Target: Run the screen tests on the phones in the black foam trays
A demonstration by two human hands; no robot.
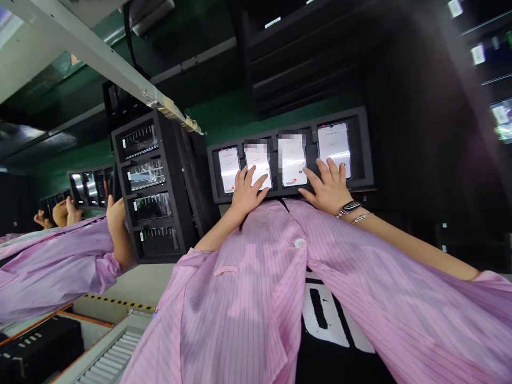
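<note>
Four phones lie side by side in the black tray (368, 152) in front of you, each in its own recess, lit screen up and the long sides running from the tray's far edge toward its near edge. The leftmost phone (229, 169), by the tray's left end, shows a white page with faint grey lines, a red spot at its top left corner and a red mark low on the right. The second phone (258, 160) is white too, its top hidden by a blocky blur. The third phone (293, 160) has the blur along its top and left side, with a red mark near the bottom. The rightmost phone (335, 146), nearest the tray's right end, is pale, with a small notch in its top edge and a bright glare band across it.

Your left hand (248, 193) is spread at the near edge, fingers over the lower part of the second phone. Your right hand (328, 185) is spread too, reaching from the third phone's lower right corner to the rightmost phone's lower half; you wear a dark wristband (352, 206) there.
</note>
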